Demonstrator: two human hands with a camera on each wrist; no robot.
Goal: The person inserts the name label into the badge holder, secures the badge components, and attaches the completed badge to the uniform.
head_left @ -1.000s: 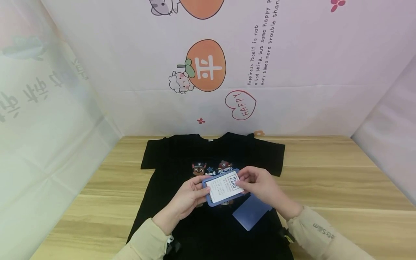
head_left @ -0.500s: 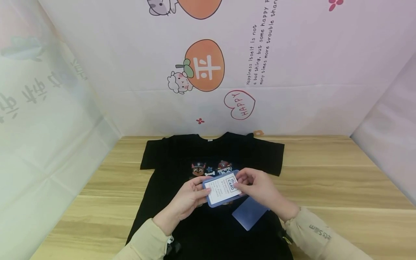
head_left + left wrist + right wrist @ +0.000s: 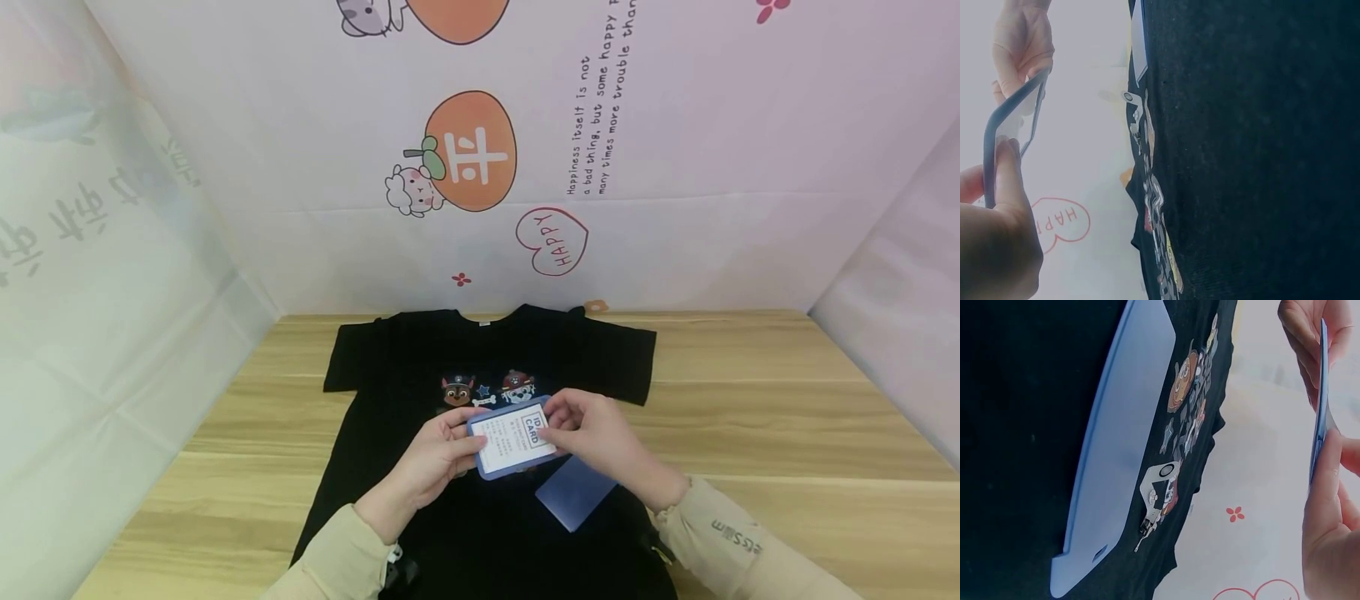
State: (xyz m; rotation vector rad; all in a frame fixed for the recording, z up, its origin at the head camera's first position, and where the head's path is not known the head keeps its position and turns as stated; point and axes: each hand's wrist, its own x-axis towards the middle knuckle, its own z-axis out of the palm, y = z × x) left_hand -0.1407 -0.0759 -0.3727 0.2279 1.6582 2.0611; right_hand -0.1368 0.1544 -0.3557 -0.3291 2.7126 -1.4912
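In the head view, a white card printed "ID CARD" (image 3: 506, 444) lies inside a blue ID card holder (image 3: 495, 474), held tilted above a black T-shirt. My left hand (image 3: 427, 458) grips the holder's left end, thumb over the card's front. At the other end, my right hand (image 3: 597, 433) pinches the holder, its thumb on the card near the printed title. The left wrist view shows the holder's raised rim (image 3: 989, 144) edge-on. A flat blue plate (image 3: 573, 496) lies on the shirt below the right hand; its far end is hidden in the head view.
The black T-shirt (image 3: 420, 533) with cartoon dog prints (image 3: 457, 390) is spread on a wood-grain table (image 3: 750, 392). A pale clip-like piece with a hole (image 3: 1163, 478) is on the shirt in the right wrist view. Printed white cloth (image 3: 337, 258) hangs behind.
The card has shifted slightly left and now sits within the holder's blue border. My right hand has moved a little left with it; my left hand keeps its grip.
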